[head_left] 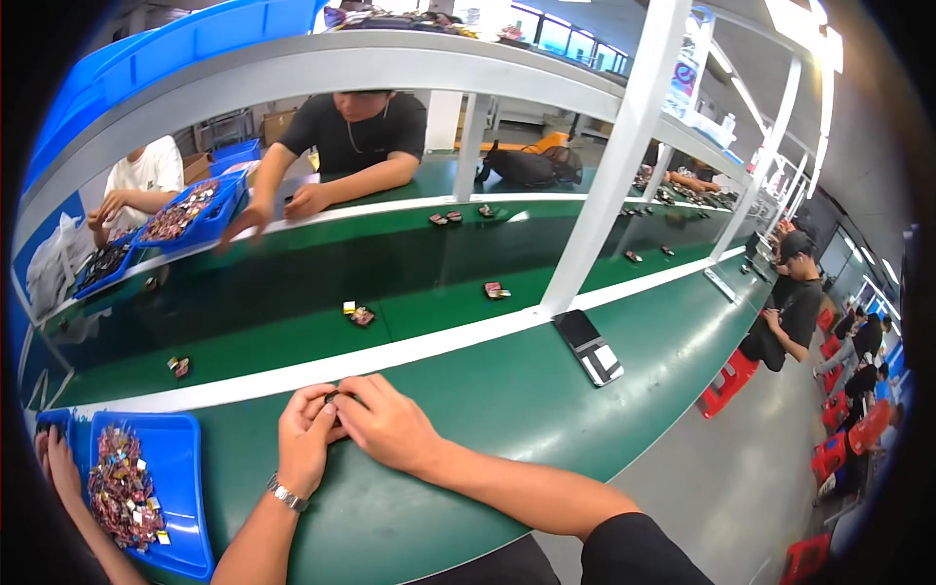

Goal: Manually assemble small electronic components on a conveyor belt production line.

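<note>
Over the green worktop, near the white rail, my left hand (304,444) and my right hand (392,425) meet with fingers closed on one small dark part (332,398). Mostly hidden by the fingers, its exact kind cannot be made out. A metal-band watch (287,492) circles my left wrist. Left of my forearm lies a blue tray (200,487) holding a heap of small reddish circuit pieces (122,487) with wires and pale tabs. On the belt beyond the rail sits a small assembly (362,315) of the same look.
A phone (588,347) lies on the worktop (468,468) by a white post (624,156). More small assemblies (495,291) are scattered along the dark green belt (263,283). At the left edge, another person's hand (60,466) reaches into a blue bin. People work opposite, beside blue bins (232,200).
</note>
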`<state>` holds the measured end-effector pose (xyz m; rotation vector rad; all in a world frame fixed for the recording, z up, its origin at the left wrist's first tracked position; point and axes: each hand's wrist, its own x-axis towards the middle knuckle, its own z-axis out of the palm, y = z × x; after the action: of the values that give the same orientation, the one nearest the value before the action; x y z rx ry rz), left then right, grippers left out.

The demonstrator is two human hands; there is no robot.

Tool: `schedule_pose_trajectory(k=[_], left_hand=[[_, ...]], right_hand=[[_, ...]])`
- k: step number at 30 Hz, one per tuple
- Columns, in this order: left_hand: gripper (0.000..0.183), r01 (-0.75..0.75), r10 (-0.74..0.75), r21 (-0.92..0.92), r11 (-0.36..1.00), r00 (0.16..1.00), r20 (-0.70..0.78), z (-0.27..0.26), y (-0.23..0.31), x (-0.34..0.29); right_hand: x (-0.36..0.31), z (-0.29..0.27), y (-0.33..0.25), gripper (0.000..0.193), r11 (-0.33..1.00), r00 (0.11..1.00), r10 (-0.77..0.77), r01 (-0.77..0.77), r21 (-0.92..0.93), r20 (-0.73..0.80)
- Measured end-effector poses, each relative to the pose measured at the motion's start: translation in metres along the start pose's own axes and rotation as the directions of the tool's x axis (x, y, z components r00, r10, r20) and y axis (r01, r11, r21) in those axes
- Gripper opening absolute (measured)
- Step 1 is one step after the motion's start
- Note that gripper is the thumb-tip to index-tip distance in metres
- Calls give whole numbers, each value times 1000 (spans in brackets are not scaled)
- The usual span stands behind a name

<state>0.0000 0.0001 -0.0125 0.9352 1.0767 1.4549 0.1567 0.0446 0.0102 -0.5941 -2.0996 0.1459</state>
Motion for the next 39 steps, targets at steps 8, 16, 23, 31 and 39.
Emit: schedule_pose_trajectory(k=[8, 16, 23, 31, 39], left_hand=[[23, -24, 25, -4, 1000, 998, 52, 14, 3, 1], [20, -22, 20, -62, 998, 999, -39, 5, 1, 1], [22, -83, 84, -6, 997, 994, 70, 7, -4, 2], [27, -82, 79, 17, 996, 989, 126, 4, -1, -2], [27, -112, 106, 35, 993, 983, 153, 7, 1, -2]], right_hand=[[0, -8, 7, 15, 993, 995, -92, 89, -75, -38], [-1, -7, 8, 23, 919, 980, 199, -197, 341, 27], [1, -11, 2, 22, 871, 938, 343, -335, 359, 46], [2, -7, 1, 20, 863, 928, 371, -354, 359, 24], [1, -11, -5, 20, 921, 957, 290, -275, 278, -15]])
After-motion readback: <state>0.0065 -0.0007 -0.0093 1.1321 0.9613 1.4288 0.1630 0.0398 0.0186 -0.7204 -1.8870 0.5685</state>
